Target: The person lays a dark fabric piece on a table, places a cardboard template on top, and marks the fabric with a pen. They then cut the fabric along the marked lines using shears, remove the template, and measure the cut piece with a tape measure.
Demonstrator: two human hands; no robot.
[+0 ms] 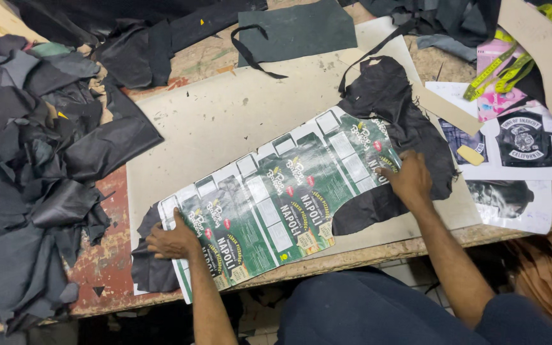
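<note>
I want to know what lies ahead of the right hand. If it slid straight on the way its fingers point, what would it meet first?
The right hand points up-left, fingertips on the printed cardboard pattern. Going on, it would probably cross more of that pattern first, then the bare grey board.

There is a single view, from a camera worn on the person's head, looking steeply down and forward across a worktable (180, 70). It sits close: the person's dark lap fills the near bottom edge and both forearms reach up into the frame. The table's near edge runs slanted, so the camera is turned a little (the far left corner is cut off). The frame takes in a heap of dark scraps (27, 160) at left and printed sheets (531, 153) at right; beyond the far edge, probably more table, though it is hard to tell.
</note>
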